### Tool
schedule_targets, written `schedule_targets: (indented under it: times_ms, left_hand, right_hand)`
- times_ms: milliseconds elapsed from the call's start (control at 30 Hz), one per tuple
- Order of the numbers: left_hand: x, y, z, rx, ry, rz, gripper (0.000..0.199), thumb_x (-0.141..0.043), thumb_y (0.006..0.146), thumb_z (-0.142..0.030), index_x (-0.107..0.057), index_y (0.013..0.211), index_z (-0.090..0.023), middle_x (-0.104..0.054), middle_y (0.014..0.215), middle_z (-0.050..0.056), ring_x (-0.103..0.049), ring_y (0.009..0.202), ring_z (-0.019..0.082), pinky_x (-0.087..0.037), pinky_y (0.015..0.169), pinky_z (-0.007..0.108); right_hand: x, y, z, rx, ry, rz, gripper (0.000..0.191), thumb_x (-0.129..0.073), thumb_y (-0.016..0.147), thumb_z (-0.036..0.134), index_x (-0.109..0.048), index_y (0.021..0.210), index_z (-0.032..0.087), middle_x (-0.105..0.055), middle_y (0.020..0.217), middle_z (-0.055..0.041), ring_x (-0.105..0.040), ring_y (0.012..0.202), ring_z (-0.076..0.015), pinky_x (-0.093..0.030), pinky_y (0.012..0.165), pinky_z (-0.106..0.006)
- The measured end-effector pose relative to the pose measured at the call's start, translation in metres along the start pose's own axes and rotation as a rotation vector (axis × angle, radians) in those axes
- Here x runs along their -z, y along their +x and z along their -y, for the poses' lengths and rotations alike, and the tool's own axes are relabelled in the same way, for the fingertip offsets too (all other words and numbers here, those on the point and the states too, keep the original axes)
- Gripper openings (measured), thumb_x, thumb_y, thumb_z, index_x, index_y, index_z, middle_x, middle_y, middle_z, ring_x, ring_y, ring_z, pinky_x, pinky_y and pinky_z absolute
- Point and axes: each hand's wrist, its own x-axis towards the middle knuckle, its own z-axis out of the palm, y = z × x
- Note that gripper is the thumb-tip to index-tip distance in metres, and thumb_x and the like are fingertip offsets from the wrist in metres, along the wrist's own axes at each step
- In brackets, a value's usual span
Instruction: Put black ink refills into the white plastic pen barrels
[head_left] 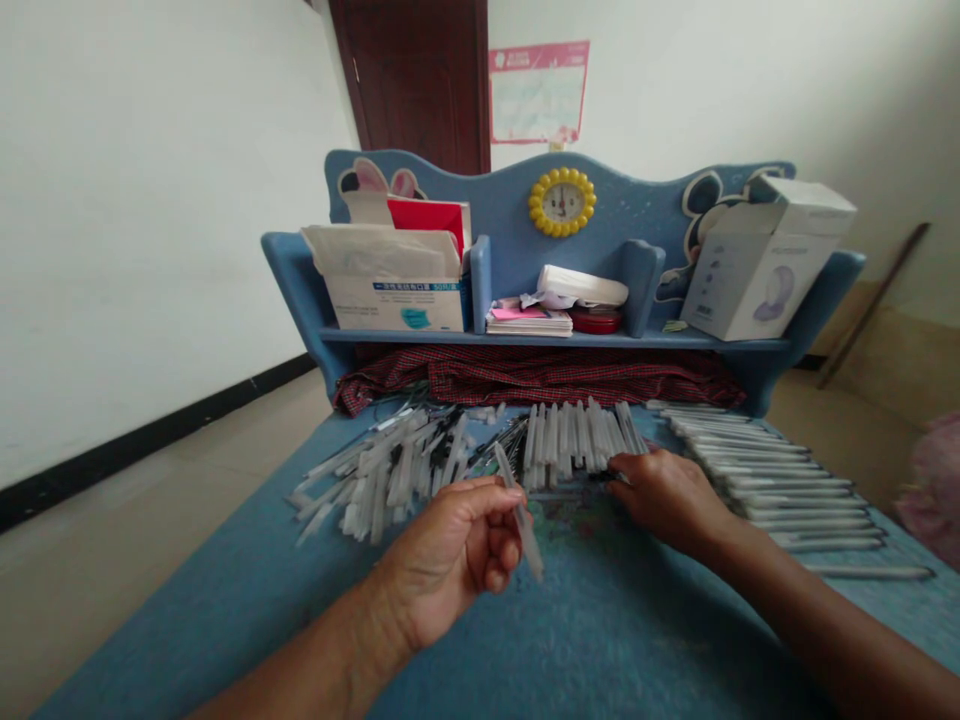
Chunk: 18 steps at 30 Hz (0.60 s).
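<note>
My left hand (469,540) pinches a translucent white pen barrel (529,545) between thumb and fingers, held slanting above the blue desk. My right hand (660,495) reaches to the right end of a row of upright-looking translucent pieces (574,437); its fingertips are together near small dark parts, and what they hold is too small to tell. Left of the row lies a loose heap of translucent barrels (401,470) mixed with dark pieces. To the right, a column of pens with dark ends (802,490) lies side by side.
A blue shelf (480,338) spans the back of the desk (570,640). It holds a mask box (397,300), a white box (765,270) and small papers. Checked red cloth (540,378) lies beneath it. A single pen (870,572) rests at the right.
</note>
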Motion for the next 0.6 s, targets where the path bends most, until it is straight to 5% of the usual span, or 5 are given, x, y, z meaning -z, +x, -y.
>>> schedule_targets:
  times_ms: [600]
  left_hand:
    - [0.007, 0.003, 0.004, -0.05, 0.048, 0.085, 0.009, -0.058, 0.07, -0.02, -0.053, 0.068, -0.013, -0.059, 0.055, 0.001, -0.049, 0.035, 0.006, -0.033, 0.031, 0.015]
  right_hand:
    - [0.003, -0.004, 0.014, 0.188, -0.044, 0.01, 0.021, -0.037, 0.084, 0.022, -0.059, 0.086, 0.021, -0.066, 0.068, -0.007, -0.064, 0.065, -0.0205, -0.035, 0.052, -0.024]
